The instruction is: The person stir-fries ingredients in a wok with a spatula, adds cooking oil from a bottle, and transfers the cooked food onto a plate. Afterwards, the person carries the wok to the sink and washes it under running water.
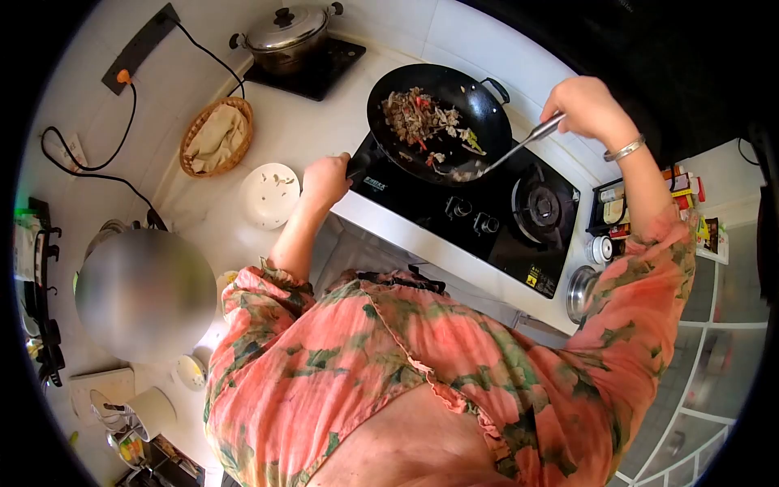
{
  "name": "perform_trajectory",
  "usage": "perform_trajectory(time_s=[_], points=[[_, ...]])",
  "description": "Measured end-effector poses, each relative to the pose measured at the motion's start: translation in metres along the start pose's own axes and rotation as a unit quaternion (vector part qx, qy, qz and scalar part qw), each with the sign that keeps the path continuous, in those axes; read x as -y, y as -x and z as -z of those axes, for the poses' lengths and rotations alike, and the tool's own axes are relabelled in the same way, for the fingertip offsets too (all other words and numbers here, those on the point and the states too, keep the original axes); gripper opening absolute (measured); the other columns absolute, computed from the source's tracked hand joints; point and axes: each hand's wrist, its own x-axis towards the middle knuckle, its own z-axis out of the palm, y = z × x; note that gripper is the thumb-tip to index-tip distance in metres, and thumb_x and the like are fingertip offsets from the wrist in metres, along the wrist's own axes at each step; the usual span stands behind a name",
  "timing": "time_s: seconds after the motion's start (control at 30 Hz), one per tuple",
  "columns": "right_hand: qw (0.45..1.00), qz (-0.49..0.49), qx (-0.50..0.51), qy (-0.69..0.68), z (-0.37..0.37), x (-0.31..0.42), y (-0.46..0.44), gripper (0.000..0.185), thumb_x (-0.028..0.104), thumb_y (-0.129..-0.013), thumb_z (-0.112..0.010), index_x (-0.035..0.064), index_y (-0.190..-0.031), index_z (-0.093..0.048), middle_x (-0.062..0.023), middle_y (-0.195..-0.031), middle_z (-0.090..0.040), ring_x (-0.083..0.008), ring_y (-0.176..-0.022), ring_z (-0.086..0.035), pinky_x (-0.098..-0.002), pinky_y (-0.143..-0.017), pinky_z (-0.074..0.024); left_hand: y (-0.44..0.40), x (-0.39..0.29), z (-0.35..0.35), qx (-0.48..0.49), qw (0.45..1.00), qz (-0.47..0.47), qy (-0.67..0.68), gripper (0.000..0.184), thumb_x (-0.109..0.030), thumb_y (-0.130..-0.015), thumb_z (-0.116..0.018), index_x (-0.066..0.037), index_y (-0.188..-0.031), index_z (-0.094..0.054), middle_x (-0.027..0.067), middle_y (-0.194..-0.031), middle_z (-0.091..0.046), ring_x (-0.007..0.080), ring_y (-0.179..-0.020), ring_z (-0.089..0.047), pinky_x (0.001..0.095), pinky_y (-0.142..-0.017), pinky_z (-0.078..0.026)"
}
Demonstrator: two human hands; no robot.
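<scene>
A black wok (487, 122) stands on the gas hob (414, 207), with chopped meat, red pepper pieces and some green bits (418, 122) on its far side. My left hand (324, 180) is closed around the wok's handle (357, 167). In my right hand (591, 109) is the handle of a metal spatula (523, 144), held from above at the right. Its blade rests low in the wok, near the front rim, and is partly blurred. Left of my left hand lies a white plate (261, 213) with a few scraps of food on it.
A lidded steel pot (288, 36) sits on a black hot plate (341, 61) at the back left. Near it are a wicker basket (191, 154) with a cloth and a trailing black cable (114, 174). Right of the hob's second burner (540, 203) stand seasoning bottles (686, 188) and a steel bowl (581, 294).
</scene>
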Motion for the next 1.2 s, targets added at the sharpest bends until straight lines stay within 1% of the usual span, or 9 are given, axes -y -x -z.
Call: perform_trajectory(time_s=[0.1, 0.17, 0.23, 0.3, 0.5, 0.7, 0.9, 1.17, 1.2], points=[[0.995, 0.019, 0.051, -0.080, -0.008, 0.027, -0.008, 0.026, 0.013, -0.064, -0.075, 0.0182, -0.089, -0.073, -0.0076, -0.077, -0.067, -0.0255, -0.077, -0.064, -0.0359, -0.067, -0.0490, 0.001, -0.001, 0.001, -0.006, 1.000, -0.006, 0.002, 0.034, -0.020, -0.072, -0.070, -0.007, -0.100, -0.055, 0.0160, -0.079, -0.064, 0.0354, -0.079, -0.062, 0.0458, -0.068, -0.049], [0.995, 0.044, -0.049, -0.071, -0.044, 0.051, -0.020, 0.026, 0.017, -0.070, -0.072, 0.0169, -0.095, -0.071, -0.0088, -0.081, -0.067, -0.0274, -0.080, -0.064, -0.0376, -0.071, -0.0495, 0.003, -0.005, 0.006, 0.006, 1.000, 0.011, -0.007, 0.031, -0.019, -0.071, -0.071, -0.008, -0.094, -0.055, 0.0128, -0.080, -0.065, 0.0320, -0.081, -0.063, 0.0435, -0.068, -0.050], [0.997, -0.028, -0.059, -0.051, -0.071, 0.076, -0.043, 0.020, 0.017, -0.075, -0.067, 0.0152, -0.094, -0.070, -0.0105, -0.081, -0.066, -0.0295, -0.081, -0.064, -0.0397, -0.070, -0.0496, 0.002, -0.006, 0.006, 0.013, 1.000, 0.021, -0.007, 0.030, -0.019, -0.071, -0.071, -0.008, -0.094, -0.055, 0.0126, -0.081, -0.065, 0.0319, -0.082, -0.063, 0.0434, -0.068, -0.050], [0.989, -0.055, -0.133, -0.042, -0.081, 0.067, -0.059, 0.006, 0.013, -0.070, -0.064, 0.0090, -0.070, -0.068, -0.0145, -0.073, -0.065, -0.0313, -0.072, -0.065, -0.0395, -0.061, -0.0511, 0.001, -0.004, 0.005, 0.018, 1.000, 0.011, -0.006, 0.030, -0.019, -0.072, -0.071, -0.007, -0.094, -0.054, 0.0125, -0.082, -0.065, 0.0321, -0.083, -0.063, 0.0435, -0.069, -0.050], [0.975, -0.157, -0.070, -0.138, -0.043, 0.019, -0.037, 0.016, 0.024, -0.082, -0.062, 0.0128, -0.089, -0.071, -0.0089, -0.083, -0.068, -0.0278, -0.080, -0.065, -0.0408, -0.068, -0.0508, 0.003, -0.007, 0.010, 0.026, 0.999, 0.027, 0.003, 0.030, -0.018, -0.072, -0.070, -0.007, -0.095, -0.054, 0.0125, -0.086, -0.065, 0.0321, -0.086, -0.062, 0.0433, -0.071, -0.050], [0.994, -0.100, -0.043, 0.006, -0.092, 0.017, -0.046, 0.014, 0.022, -0.080, -0.063, 0.0109, -0.084, -0.070, -0.0119, -0.080, -0.067, -0.0294, -0.077, -0.065, -0.0401, -0.064, -0.0511, 0.002, -0.008, 0.010, 0.028, 0.999, 0.029, 0.002, 0.031, -0.018, -0.072, -0.071, -0.007, -0.096, -0.055, 0.0134, -0.086, -0.065, 0.0326, -0.086, -0.062, 0.0433, -0.071, -0.050], [0.993, -0.079, 0.005, -0.085, -0.052, -0.009, -0.021, 0.022, 0.020, -0.076, -0.067, 0.0186, -0.097, -0.071, -0.0079, -0.084, -0.067, -0.0294, -0.079, -0.063, -0.0391, -0.069, -0.0493, 0.001, -0.005, 0.006, 0.022, 1.000, 0.020, 0.010, 0.031, -0.018, -0.072, -0.071, -0.007, -0.097, -0.056, 0.0135, -0.086, -0.065, 0.0326, -0.086, -0.062, 0.0432, -0.071, -0.050], [0.974, -0.038, -0.076, 0.210, -0.030, -0.012, -0.028, 0.010, 0.016, -0.063, -0.068, 0.0125, -0.072, -0.073, -0.0100, -0.070, -0.066, -0.0267, -0.069, -0.064, -0.0364, -0.061, -0.0493, 0.000, -0.003, 0.003, 0.017, 1.000, 0.013, 0.006, 0.032, -0.018, -0.071, -0.071, -0.007, -0.098, -0.057, 0.0135, -0.086, -0.065, 0.0324, -0.085, -0.062, 0.0434, -0.070, -0.050], [0.971, -0.042, -0.082, 0.223, -0.039, -0.006, -0.037, 0.006, 0.014, -0.068, -0.065, 0.0142, -0.069, -0.071, -0.0088, -0.070, -0.066, -0.0250, -0.069, -0.065, -0.0343, -0.061, -0.0507, 0.000, -0.003, 0.004, 0.020, 1.000, 0.016, 0.010, 0.032, -0.018, -0.071, -0.071, -0.007, -0.098, -0.057, 0.0136, -0.086, -0.065, 0.0324, -0.085, -0.062, 0.0433, -0.070, -0.050]])
